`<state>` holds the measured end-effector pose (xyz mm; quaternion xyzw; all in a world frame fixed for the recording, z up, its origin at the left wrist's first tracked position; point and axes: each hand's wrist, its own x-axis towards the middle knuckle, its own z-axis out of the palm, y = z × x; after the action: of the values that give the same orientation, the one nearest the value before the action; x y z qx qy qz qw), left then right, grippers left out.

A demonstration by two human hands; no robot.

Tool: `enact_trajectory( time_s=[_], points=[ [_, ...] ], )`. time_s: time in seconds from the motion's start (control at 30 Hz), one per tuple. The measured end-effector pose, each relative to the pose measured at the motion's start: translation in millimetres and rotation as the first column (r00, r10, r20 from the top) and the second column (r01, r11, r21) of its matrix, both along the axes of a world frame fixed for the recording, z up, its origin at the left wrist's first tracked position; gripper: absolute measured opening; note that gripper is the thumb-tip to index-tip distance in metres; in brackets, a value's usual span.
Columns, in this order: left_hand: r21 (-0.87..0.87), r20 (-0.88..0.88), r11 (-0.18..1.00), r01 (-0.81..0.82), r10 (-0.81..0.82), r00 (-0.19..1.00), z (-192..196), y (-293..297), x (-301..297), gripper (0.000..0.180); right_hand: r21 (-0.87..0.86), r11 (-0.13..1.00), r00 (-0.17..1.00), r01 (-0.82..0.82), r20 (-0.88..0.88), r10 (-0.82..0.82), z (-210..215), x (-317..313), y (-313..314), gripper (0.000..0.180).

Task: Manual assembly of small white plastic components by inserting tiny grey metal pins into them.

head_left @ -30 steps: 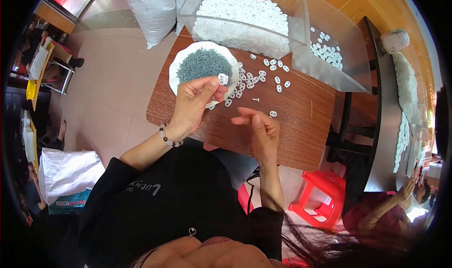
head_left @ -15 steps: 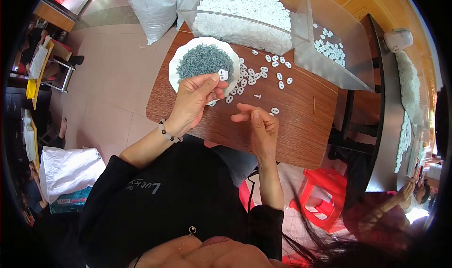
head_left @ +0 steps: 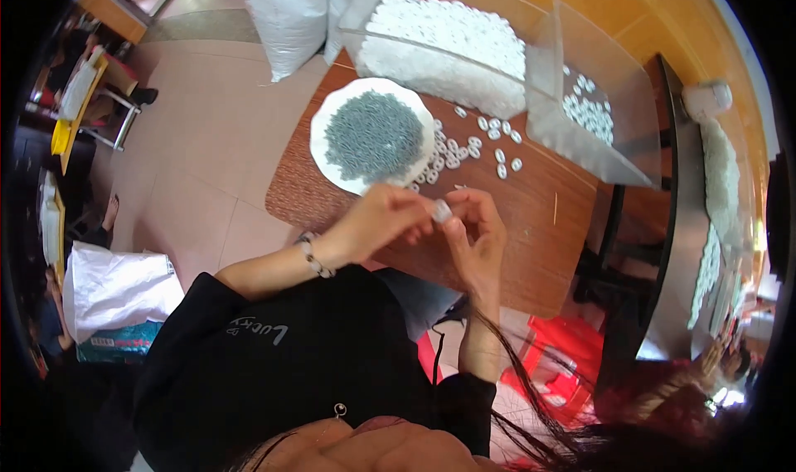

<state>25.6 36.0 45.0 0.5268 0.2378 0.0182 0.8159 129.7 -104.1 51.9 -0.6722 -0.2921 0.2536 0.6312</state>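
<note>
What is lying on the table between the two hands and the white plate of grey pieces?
Almost nothing. The left hand and right hand pinch a small white ring just beside the white plate. Only a few loose white rings lie to the right of the plate.

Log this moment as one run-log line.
left hand: pinching small white plastic ring | right hand: touching same ring | white plate of grey pieces: behind hands | brown wooden table
</note>
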Motion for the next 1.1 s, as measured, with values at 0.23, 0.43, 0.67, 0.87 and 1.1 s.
enact_trajectory(
  time_s=[0.23,0.43,0.67,0.87,1.1],
  points=[
    [0.015,0.004,0.998,0.067,-0.068,0.998,-1,-11,5,0.024,-0.194,0.981,0.997,-0.007,0.080,0.023,2,2,-13,0.020],
    [-0.035,0.077,0.999,0.042,-0.039,0.996,-10,-12,-3,0.024,-0.254,0.965,0.989,-0.070,0.108,0.100,19,3,-7,0.016],
    [-0.011,0.063,0.999,0.030,-0.029,0.998,-1,-9,-3,0.024,-0.301,0.953,0.948,0.015,0.306,0.082,33,26,-15,0.010],
    [-0.044,0.009,0.984,0.175,-0.175,0.984,-31,0,-16,0.020,-0.101,0.876,0.587,0.472,0.777,-0.227,76,119,-10,0.016],
    [-0.065,-0.047,0.993,0.102,-0.106,0.993,-59,-4,-17,0.023,-0.132,0.511,0.254,0.849,0.951,-0.175,85,220,-34,0.026]
  ],
)
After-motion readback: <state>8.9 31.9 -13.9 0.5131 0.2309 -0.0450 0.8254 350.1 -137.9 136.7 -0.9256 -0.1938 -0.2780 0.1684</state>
